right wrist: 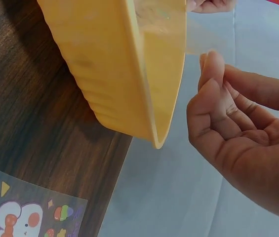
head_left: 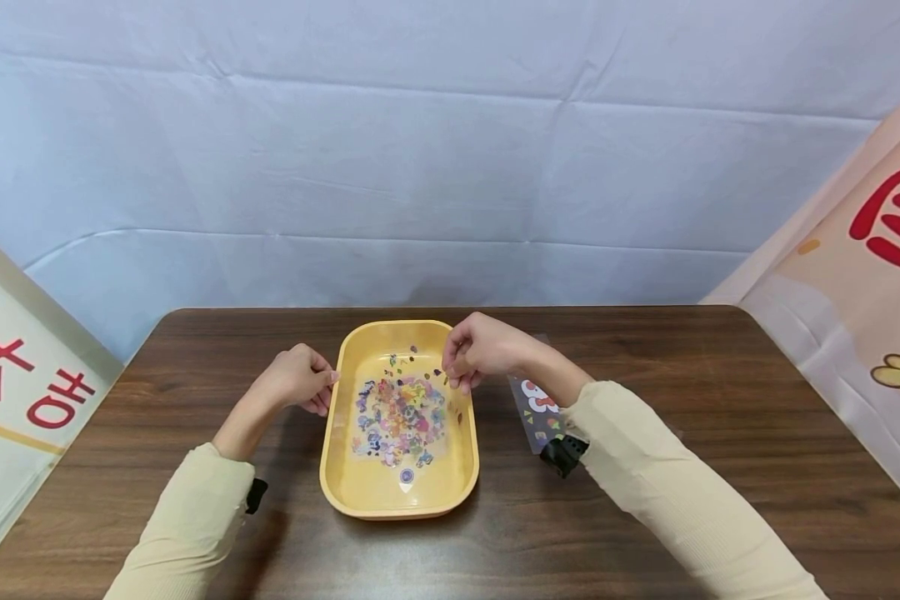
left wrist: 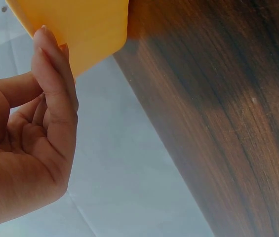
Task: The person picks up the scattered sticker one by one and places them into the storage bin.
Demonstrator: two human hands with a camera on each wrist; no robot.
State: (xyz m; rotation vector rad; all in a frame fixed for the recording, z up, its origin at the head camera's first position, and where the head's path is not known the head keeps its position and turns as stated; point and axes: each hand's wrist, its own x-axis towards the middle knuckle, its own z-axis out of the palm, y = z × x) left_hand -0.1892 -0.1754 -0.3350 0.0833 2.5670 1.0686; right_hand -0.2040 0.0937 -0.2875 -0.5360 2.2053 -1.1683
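2 cream sleeves (head_left: pixel 183 517) flank 1 tray (head_left: pixel 399 512), left hand (head_left: pixel 298 379) and right hand (head_left: pixel 483 348) pinching 1 clear sheet (right wrist: pixel 203 42) above it.

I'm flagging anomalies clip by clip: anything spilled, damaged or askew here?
Nothing looks spilled or damaged. Mildly askew: the printed clear sheet lies at a slant right of the yellow tray, not squared with it.

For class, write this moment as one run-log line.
left hand: at left rim of yellow tray | right hand: appears to pinch translucent film | in tray: colourful pieces | right of tray: printed sheet
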